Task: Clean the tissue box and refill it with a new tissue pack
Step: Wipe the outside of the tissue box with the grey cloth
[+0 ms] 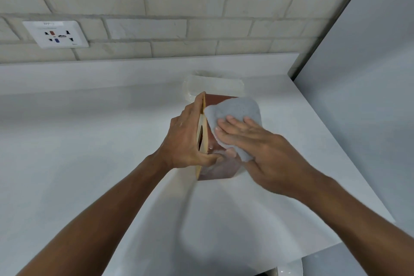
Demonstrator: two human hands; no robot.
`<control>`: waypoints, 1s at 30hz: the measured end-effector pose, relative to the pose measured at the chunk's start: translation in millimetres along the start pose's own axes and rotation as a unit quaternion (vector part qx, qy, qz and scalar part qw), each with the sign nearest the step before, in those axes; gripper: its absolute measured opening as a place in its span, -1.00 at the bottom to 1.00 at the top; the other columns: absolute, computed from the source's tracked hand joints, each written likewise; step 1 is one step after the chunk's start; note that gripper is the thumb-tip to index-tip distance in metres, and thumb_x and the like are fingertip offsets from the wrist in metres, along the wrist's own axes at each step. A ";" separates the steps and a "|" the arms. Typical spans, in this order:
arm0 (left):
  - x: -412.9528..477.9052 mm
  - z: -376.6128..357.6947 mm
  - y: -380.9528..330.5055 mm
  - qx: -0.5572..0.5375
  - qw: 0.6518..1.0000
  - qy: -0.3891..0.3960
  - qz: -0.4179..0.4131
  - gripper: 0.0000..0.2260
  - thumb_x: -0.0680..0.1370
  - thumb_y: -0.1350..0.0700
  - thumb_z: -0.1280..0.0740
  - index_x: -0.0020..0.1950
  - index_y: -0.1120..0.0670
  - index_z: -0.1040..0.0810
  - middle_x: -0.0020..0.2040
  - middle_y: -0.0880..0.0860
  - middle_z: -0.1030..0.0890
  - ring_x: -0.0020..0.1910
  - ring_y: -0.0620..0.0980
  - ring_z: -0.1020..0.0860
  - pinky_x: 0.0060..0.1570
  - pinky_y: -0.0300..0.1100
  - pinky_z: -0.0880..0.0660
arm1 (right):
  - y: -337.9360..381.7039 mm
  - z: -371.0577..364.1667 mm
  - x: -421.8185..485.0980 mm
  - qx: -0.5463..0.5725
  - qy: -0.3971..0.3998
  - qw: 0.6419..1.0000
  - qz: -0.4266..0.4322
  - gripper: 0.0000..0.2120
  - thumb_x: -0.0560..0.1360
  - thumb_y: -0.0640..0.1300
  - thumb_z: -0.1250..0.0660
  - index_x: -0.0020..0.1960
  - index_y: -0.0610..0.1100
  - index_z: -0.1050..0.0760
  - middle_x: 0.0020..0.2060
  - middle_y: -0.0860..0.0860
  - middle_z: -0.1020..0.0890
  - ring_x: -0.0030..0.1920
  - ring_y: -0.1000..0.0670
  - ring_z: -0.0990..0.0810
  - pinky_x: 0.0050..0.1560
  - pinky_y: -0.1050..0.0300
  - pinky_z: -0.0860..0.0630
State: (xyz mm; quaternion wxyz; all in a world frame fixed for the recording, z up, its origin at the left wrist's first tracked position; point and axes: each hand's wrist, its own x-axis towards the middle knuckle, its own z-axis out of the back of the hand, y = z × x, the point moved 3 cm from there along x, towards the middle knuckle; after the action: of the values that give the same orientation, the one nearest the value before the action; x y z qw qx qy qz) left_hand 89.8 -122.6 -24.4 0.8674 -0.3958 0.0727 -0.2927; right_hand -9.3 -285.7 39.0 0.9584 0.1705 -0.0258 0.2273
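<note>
Our left hand [186, 139] grips the tissue box [218, 170] at centre frame, thumb curled over its brown side. Our right hand [257, 143], fingers straight, presses a grey cloth [235, 107] flat against it. The box stands on the white counter [89, 141], with a clear tissue pack [215, 84] just behind.

Brown tissue box [221, 172] on side; clear tissue pack [212, 83] behind.

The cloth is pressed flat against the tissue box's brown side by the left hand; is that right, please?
No: the head view shows the right hand pressing the cloth flat against the brown side of the tissue box; the left hand grips it.
</note>
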 end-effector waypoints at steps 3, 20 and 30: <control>0.1 0.0 1.3 -0.002 1.000 -0.001 -0.001 0.31 0.16 -0.45 -0.40 0.70 0.05 0.17 0.61 0.03 -0.26 0.58 0.06 -0.26 0.50 0.22 -0.25 | -24.7 15.1 -17.9 0.016 -0.028 0.998 -0.046 -0.62 0.68 -0.05 -0.12 0.49 -0.03 -0.36 0.48 0.12 -0.35 0.52 0.19 -0.19 0.54 0.02 -0.18; 1.4 -2.3 2.5 -0.005 1.000 -0.005 -0.011 0.31 0.18 -0.49 -0.40 0.70 0.07 0.15 0.59 0.05 -0.28 0.55 0.06 -0.30 0.50 0.17 -0.27 | -28.2 15.6 -40.9 -0.024 -0.089 0.995 -0.049 -0.60 0.64 -0.03 -0.14 0.44 -0.09 -0.42 0.44 0.04 -0.43 0.49 0.07 -0.32 0.46 -0.07 -0.30; -0.1 -0.8 -0.7 -0.013 1.000 -0.005 -0.010 0.30 0.16 -0.44 -0.42 0.70 0.09 0.11 0.56 0.05 -0.31 0.54 0.09 -0.32 0.47 0.26 -0.29 | -22.0 4.0 -41.7 -0.052 -0.123 0.990 -0.043 -0.62 0.64 -0.09 -0.16 0.43 -0.11 -0.44 0.44 0.01 -0.43 0.49 -0.01 -0.32 0.44 -0.16 -0.34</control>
State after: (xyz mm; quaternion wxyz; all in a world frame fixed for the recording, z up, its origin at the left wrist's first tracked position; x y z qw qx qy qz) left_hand 89.1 -123.4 -24.4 0.8596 -0.4092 0.0678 -0.2983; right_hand -36.8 -323.2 30.6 0.9645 0.1476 -0.1480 0.1612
